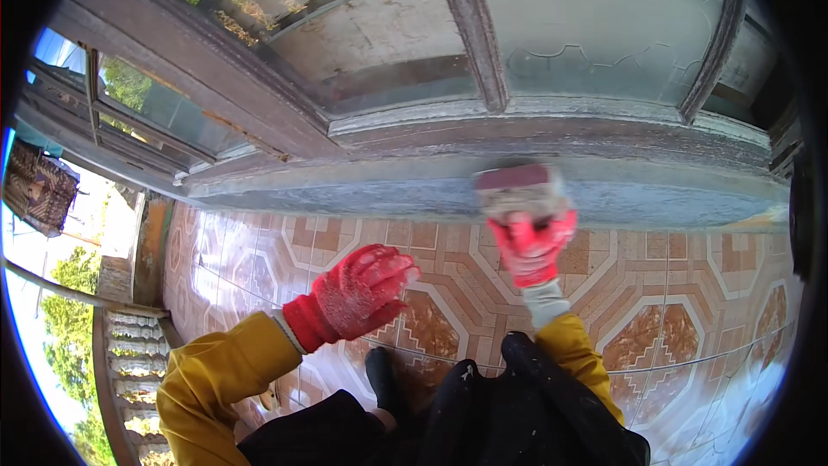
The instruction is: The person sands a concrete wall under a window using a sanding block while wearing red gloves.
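In a red glove, my right hand [530, 249] grips a maroon and grey-white piece of what looks like sandpaper [517, 191]. Motion blurs both the hand and the piece. The piece lies over the worn blue-grey base strip [401, 194] below the window frame; whether it touches is hard to tell. My left hand [359, 291], also gloved in red with pale dust on it, hangs over the tiled floor with nothing in it, thumb apart from the extended fingers. Weathered paint shows on the wooden bottom rail [550, 136] above the strip.
Glass panes [601, 26] rise above the rail, divided by wooden bars [475, 32]. Patterned tiles [440, 323] cover the floor, where my foot [385, 378] stands. At left are a balustrade [136, 369] and a hanging patterned cloth [42, 188].
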{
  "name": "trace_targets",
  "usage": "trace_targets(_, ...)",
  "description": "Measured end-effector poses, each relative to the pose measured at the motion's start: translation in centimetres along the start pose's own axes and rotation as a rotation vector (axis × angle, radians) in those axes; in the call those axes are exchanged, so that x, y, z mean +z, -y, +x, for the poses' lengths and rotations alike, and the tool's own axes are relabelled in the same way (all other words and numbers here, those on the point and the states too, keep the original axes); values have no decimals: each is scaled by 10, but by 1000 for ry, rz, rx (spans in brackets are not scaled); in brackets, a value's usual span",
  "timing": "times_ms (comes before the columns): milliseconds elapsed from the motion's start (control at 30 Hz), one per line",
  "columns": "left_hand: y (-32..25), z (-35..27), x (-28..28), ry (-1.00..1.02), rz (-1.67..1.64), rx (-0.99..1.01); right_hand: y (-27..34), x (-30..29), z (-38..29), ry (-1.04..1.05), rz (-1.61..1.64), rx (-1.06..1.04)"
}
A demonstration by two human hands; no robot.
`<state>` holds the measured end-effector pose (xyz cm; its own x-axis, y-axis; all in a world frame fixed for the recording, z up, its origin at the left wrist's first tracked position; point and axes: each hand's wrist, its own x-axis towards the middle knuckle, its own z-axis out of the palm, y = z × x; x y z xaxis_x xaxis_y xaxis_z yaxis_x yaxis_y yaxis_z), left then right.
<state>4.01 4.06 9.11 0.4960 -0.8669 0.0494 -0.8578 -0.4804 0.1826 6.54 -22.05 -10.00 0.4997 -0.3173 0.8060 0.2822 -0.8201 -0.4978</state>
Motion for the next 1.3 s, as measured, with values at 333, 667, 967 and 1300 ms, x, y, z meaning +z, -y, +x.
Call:
trace_targets(333, -34, -3, 51, -12, -10, -368, 4, -4, 1, -122, 13, 120)
trace_targets(667, -64, 86, 178, -388, -185, -532, -22, -51, 18, -264, -49, 197)
trace_targets(967, -55, 159, 227, -980, -171, -363, 23, -29, -1, 358, 487, 391)
trace_targets(1300, 121, 29, 182, -1632, -417, -1205, 58, -56, 12, 645, 532, 172)
